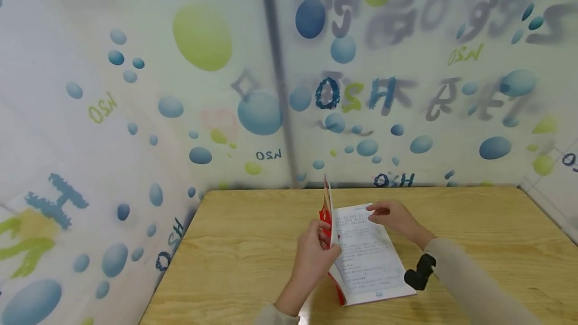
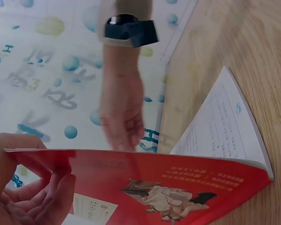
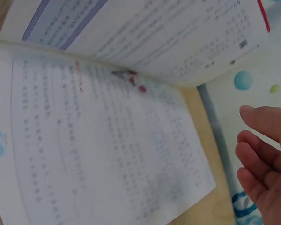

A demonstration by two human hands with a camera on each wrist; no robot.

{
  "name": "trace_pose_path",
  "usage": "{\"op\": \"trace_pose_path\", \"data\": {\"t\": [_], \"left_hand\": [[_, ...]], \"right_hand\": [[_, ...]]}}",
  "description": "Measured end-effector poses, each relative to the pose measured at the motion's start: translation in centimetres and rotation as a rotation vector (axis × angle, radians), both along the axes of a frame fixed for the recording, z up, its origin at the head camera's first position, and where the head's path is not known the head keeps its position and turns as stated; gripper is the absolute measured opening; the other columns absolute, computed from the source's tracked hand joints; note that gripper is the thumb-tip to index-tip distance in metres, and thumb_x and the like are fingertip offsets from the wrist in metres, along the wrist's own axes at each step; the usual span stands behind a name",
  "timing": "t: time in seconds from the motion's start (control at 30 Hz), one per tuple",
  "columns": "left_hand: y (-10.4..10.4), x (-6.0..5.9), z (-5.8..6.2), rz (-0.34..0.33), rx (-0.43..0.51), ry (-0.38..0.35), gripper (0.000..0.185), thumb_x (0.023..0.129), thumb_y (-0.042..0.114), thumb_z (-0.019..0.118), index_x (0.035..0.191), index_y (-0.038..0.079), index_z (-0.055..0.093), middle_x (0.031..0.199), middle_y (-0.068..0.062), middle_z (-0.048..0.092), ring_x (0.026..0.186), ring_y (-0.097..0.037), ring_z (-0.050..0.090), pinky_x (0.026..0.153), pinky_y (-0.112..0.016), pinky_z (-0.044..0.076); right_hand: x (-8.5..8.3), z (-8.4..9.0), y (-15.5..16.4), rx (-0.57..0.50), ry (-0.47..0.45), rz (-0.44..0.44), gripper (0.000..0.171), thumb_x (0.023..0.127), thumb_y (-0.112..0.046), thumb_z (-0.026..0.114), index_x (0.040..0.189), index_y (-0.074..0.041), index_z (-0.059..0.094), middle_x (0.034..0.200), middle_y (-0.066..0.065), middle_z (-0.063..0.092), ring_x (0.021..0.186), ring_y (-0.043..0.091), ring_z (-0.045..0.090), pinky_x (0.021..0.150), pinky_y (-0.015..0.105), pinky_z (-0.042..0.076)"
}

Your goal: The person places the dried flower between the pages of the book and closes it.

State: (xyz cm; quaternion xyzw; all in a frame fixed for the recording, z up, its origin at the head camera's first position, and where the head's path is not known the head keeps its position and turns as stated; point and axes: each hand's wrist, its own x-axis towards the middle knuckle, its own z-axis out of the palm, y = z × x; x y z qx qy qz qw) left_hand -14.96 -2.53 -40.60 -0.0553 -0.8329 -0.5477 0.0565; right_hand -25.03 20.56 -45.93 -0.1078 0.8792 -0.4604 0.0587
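A thin book (image 1: 372, 260) with a red cover lies open on the wooden table. Its left part, red cover (image 2: 145, 187) outward, stands nearly upright. My left hand (image 1: 313, 250) holds that raised part by its edge, thumb on the page side and fingers on the cover side. Over the upper right corner of the flat printed page hovers my right hand (image 1: 395, 219), fingers loosely bent and nothing held. In the right wrist view the right hand (image 3: 267, 159) is apart from the pages (image 3: 103, 140). A black band with a device (image 1: 421, 271) sits on the right wrist.
The wooden table (image 1: 244, 245) extends around the book on both sides. Behind it rises a pale wall covering (image 1: 217, 89) with blue and green dots and lettering, meeting the table's back edge. Another such wall runs along the left.
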Motion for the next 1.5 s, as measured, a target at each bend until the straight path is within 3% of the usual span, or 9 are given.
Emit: {"op": "trace_pose_path", "data": {"t": [0.23, 0.37, 0.53, 0.7, 0.93, 1.13, 1.3, 1.5], "left_hand": [[0.7, -0.4, -0.1, -0.026, -0.018, -0.022, 0.033, 0.069, -0.003, 0.066, 0.099, 0.004, 0.054, 0.070, 0.001, 0.048, 0.056, -0.008, 0.044, 0.050, -0.021, 0.041], [1.2, -0.5, 0.1, -0.045, -0.041, -0.033, 0.033, 0.070, 0.000, 0.066, 0.101, 0.002, 0.056, 0.069, 0.002, 0.049, 0.056, -0.008, 0.045, 0.049, -0.021, 0.041], [1.9, -0.5, 0.2, -0.082, -0.046, -0.078, 0.033, 0.074, 0.005, 0.067, 0.105, 0.004, 0.056, 0.071, 0.003, 0.050, 0.058, -0.008, 0.046, 0.049, -0.021, 0.043], [2.4, -0.4, -0.1, -0.175, -0.003, -0.103, 0.032, 0.081, 0.015, 0.066, 0.110, 0.005, 0.054, 0.075, 0.004, 0.052, 0.061, -0.008, 0.049, 0.052, -0.022, 0.045], [3.0, -0.3, -1.5, -0.312, -0.009, -0.123, 0.044, 0.086, 0.033, 0.062, 0.123, 0.010, 0.053, 0.088, 0.010, 0.053, 0.074, -0.005, 0.050, 0.065, -0.020, 0.044], [3.2, -0.2, -3.2, -0.382, -0.089, -0.168, 0.046, 0.084, 0.027, 0.066, 0.126, 0.018, 0.052, 0.094, 0.012, 0.051, 0.081, -0.004, 0.048, 0.069, -0.019, 0.044], [2.9, -0.3, -5.2, -0.451, -0.201, -0.191, 0.041, 0.081, 0.018, 0.070, 0.120, 0.014, 0.059, 0.098, 0.012, 0.053, 0.083, -0.003, 0.049, 0.070, -0.018, 0.045], [2.3, -0.2, -7.0, -0.514, -0.382, -0.202, 0.037, 0.077, 0.020, 0.074, 0.113, 0.018, 0.066, 0.104, 0.012, 0.051, 0.093, 0.000, 0.045, 0.076, -0.020, 0.045]], "right_hand": [[0.0, 4.5, -3.2, -0.109, 0.076, 0.161, 0.031, 0.090, -0.020, 0.059, 0.111, 0.002, 0.062, 0.097, 0.012, 0.065, 0.082, 0.023, 0.062, 0.075, 0.037, 0.049], [0.6, 6.5, -4.6, -0.129, 0.087, 0.175, 0.033, 0.090, -0.024, 0.060, 0.111, 0.001, 0.062, 0.099, 0.011, 0.065, 0.079, 0.022, 0.063, 0.074, 0.037, 0.049], [1.3, 8.0, -5.4, -0.111, 0.065, 0.193, 0.031, 0.086, -0.017, 0.064, 0.109, 0.004, 0.061, 0.101, 0.015, 0.065, 0.078, 0.021, 0.064, 0.070, 0.037, 0.050], [1.5, 8.6, -5.2, -0.049, 0.013, 0.164, 0.026, 0.083, -0.009, 0.064, 0.105, 0.005, 0.063, 0.099, 0.015, 0.064, 0.076, 0.021, 0.062, 0.067, 0.037, 0.051], [1.6, 8.4, -4.0, 0.047, -0.034, 0.103, 0.026, 0.083, -0.007, 0.064, 0.107, 0.004, 0.064, 0.102, 0.015, 0.063, 0.083, 0.022, 0.059, 0.068, 0.037, 0.051], [1.6, 7.4, -2.5, 0.083, -0.042, 0.069, 0.027, 0.082, -0.006, 0.065, 0.107, 0.004, 0.064, 0.104, 0.017, 0.062, 0.088, 0.026, 0.057, 0.070, 0.038, 0.051], [1.6, 5.6, -0.9, 0.101, -0.052, 0.039, 0.027, 0.081, -0.002, 0.065, 0.106, 0.007, 0.063, 0.105, 0.021, 0.061, 0.089, 0.029, 0.057, 0.070, 0.039, 0.051], [2.0, 2.6, 1.3, 0.146, -0.057, 0.040, 0.034, 0.079, 0.003, 0.065, 0.111, 0.012, 0.059, 0.106, 0.023, 0.060, 0.091, 0.031, 0.057, 0.069, 0.037, 0.051]]}}
